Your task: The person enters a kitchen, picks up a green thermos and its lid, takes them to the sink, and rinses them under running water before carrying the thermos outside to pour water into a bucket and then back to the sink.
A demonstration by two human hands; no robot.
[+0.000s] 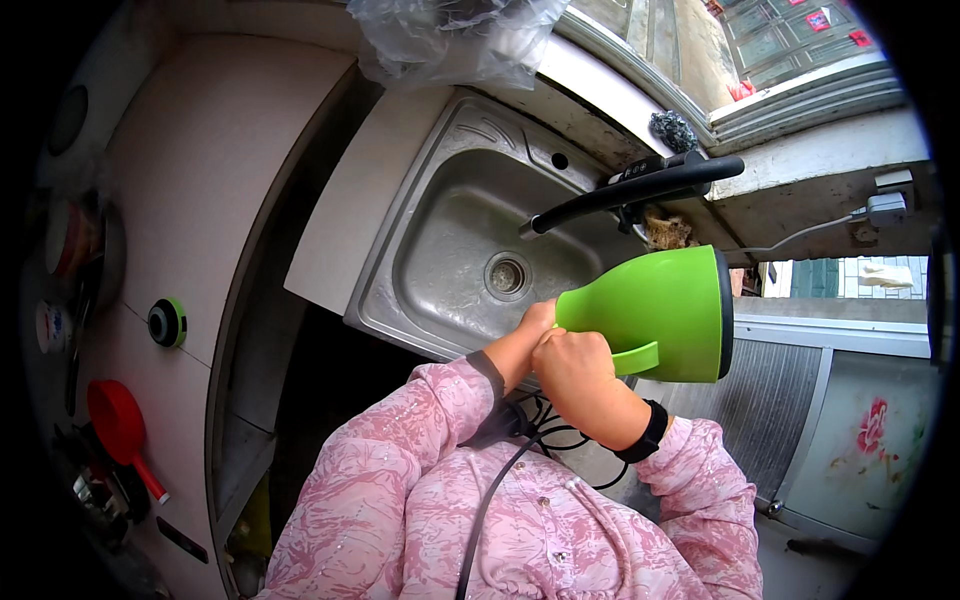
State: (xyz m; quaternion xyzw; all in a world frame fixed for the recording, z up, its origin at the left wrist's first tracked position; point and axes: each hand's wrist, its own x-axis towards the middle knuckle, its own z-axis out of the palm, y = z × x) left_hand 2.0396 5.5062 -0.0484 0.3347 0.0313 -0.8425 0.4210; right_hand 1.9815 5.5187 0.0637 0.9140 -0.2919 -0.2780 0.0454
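Note:
A green insulated jug with a dark base lies tipped on its side in the air. It hangs over the sink's right front corner, its base pointing right. My right hand is closed around the jug's handle by the narrow end. Against that neck is my left hand, its fingers mostly hidden behind the jug and my right hand. The jug's mouth cannot be seen. Below and to the left, the stainless steel sink shows its drain strainer. A black faucet reaches over the basin, just beyond the jug.
On the left counter sit a round black-and-green lid and a red plastic ladle. A steel-wool scourer rests on the sill. Clear plastic bags hang at the back. A white plug sits in the wall socket.

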